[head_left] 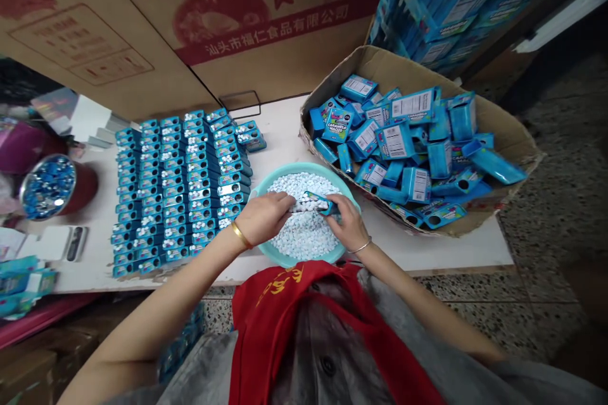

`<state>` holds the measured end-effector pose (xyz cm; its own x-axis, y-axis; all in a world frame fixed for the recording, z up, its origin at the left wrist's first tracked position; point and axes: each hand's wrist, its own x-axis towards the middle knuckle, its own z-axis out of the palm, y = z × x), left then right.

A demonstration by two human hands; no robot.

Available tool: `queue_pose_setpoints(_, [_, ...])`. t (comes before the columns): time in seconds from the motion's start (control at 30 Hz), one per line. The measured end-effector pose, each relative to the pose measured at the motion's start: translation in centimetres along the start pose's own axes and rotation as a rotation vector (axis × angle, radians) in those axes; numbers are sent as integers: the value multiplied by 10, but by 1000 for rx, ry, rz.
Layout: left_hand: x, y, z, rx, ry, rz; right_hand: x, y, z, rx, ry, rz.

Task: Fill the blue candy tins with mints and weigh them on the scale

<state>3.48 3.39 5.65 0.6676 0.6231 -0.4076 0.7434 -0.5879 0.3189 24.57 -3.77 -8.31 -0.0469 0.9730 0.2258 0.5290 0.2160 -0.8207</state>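
Note:
Over a teal bowl (266, 185) full of small white candies (304, 234), both hands work on one small blue box (319, 202). My right hand (348, 223) grips the box from the right. My left hand (265, 218) is closed, its fingers pinched at the box's left end, where white candies show. A gold bangle circles the left wrist, a thin bracelet the right.
Rows of several filled blue boxes (180, 183) lie left of the bowl on the white table (280, 133). A cardboard carton (513, 139) of loose blue boxes sits to the right. A red tub (52, 186) of blue pieces stands far left. Large cardboard sheets lean behind.

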Motion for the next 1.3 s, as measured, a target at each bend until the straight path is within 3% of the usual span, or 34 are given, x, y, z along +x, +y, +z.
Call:
queue_pose_setpoints(0.13, [8, 38, -22, 261, -99, -80, 0, -5, 6, 5, -11, -37])
queue_pose_setpoints(0.23, [7, 57, -33, 321, -94, -89, 1, -5, 8, 20, -5, -39])
queue_pose_setpoints(0.3, [4, 55, -37, 333, -62, -84, 0, -4, 8, 28, 5, -26])
queue_pose_setpoints(0.37, [0, 38, -32, 321, -14, -110, 0, -3, 6, 30, 20, -3])
queue_pose_setpoints(0.47, [-7, -7, -1, 224, -4, -199, -1, 1, -1, 26, 47, 40])
queue_pose_setpoints(0.6, [-6, -51, 74, 27, -169, -236, 0, 6, -15, 15, 73, 82])
queue_pose_setpoints(0.67, [4, -51, 111, -36, -177, -204, 2, 6, -20, 9, 83, 95])
queue_pose_setpoints(0.77, [28, -32, 151, -139, -132, -149, 4, 5, -23, -3, 109, 119])
queue_pose_setpoints(0.9, [51, -13, 172, -258, -58, -104, 4, 4, -24, 0, 126, 147])
queue_pose_setpoints(0.97, [47, -15, 171, -301, -28, -87, 4, 3, -25, 7, 130, 159])
queue_pose_setpoints(1.07, [26, -27, 154, -338, 8, -67, 3, 4, -26, 0, 138, 169])
queue_pose_setpoints(1.3, [-20, -34, 73, -327, 200, 69, 0, 4, -14, -15, 41, 88])
